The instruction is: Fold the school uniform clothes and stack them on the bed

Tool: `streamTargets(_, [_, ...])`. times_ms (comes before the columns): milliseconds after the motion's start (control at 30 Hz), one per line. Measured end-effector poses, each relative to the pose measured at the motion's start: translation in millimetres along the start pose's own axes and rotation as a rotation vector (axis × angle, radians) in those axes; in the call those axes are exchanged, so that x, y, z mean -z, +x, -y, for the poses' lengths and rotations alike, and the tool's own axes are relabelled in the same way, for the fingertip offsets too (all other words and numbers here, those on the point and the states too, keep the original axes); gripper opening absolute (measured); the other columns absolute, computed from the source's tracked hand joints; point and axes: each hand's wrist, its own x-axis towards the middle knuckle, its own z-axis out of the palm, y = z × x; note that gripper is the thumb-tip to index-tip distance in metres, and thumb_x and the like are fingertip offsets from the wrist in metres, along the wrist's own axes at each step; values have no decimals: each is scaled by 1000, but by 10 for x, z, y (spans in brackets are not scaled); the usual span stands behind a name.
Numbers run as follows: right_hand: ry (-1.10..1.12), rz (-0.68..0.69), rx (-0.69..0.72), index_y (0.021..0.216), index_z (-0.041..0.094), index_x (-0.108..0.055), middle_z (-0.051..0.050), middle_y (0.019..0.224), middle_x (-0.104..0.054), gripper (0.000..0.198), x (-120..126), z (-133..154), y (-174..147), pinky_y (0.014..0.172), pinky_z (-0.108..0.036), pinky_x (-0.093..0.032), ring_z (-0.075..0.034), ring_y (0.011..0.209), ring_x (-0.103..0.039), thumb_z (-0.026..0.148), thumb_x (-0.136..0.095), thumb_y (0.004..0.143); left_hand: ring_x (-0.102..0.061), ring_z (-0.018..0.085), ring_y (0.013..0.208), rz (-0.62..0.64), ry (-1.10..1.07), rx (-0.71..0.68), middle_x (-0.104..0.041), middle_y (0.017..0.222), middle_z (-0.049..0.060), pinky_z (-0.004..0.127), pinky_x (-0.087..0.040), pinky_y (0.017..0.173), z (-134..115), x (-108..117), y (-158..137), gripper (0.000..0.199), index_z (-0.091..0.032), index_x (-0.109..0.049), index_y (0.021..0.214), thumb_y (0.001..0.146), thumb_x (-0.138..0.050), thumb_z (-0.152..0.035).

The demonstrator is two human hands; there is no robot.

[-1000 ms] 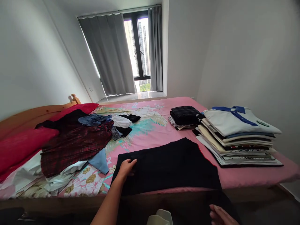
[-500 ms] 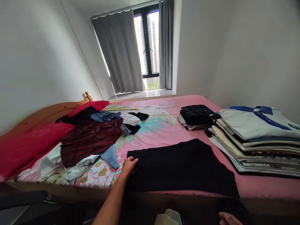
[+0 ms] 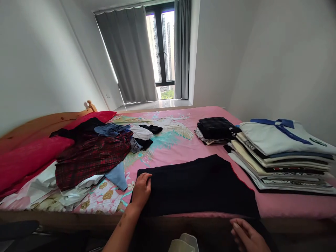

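A pair of black pants (image 3: 194, 185) lies spread along the near edge of the bed, with a thin red line down its slanted right edge. Part of the dark cloth drops over the bed's front side. My left hand (image 3: 143, 187) is at the left end of the pants, its fingers curled over the corner of the fabric. Low at the right, my right hand (image 3: 246, 234) is just in front of the bed edge, thumb and fingers brought together beside the hanging dark cloth. Whatever it may pinch is hidden.
A tall stack of folded tops (image 3: 283, 157) stands right, beside a smaller pile of dark folded clothes (image 3: 216, 127). Loose clothes, including a red plaid garment (image 3: 91, 157), lie left near red pillows (image 3: 34, 157). A pale object (image 3: 183, 243) shows at bottom centre.
My right hand has come up and left, further into view. The fingers of my left hand have folded over the corner of the pants. The view has shifted slightly.
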Motion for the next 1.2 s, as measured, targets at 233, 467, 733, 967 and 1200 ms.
streamTargets(233, [-429,121,595,98,21,-61,-6,98,-65,31,-796,997,70,85,-31,-47,-19,93,-60,42,-42,86,-48,21,122,110,141,-187,-61,123,6,44,-32,107,-122,-264,-12,37,-19,-62,111,84,-38,-12])
streamTargets(467, [-934,112,759,130,13,-48,-12,139,-44,49,-1554,1294,680,113,-48,-10,-25,135,-28,35,-35,89,-27,28,136,221,516,-87,-33,146,5,58,-20,108,18,-445,-111,50,-23,-39,136,88,-38,-34])
streamTargets(733, [-961,-169,603,128,21,-51,-8,140,-43,51,-1006,956,1572,108,-50,-21,-25,133,-32,49,-35,87,-24,27,137,177,577,-53,-24,150,6,55,-19,108,121,-562,-174,50,-31,-35,137,88,-38,-37])
streamTargets(967, [-955,-325,527,112,12,-60,-11,115,-63,41,-107,1310,2386,100,-32,-36,-20,109,-54,23,-31,85,-27,27,136,99,557,-90,-28,149,6,53,-21,108,197,-619,-186,50,-29,-38,136,87,-39,-35])
streamTargets(1200, [-1082,-136,473,116,19,-59,-7,121,-60,47,34,1405,2982,90,-31,-39,-22,115,-50,16,-46,71,-29,24,135,1,558,-150,-29,149,2,52,-24,107,273,-650,-246,49,-34,-33,138,89,-37,-33])
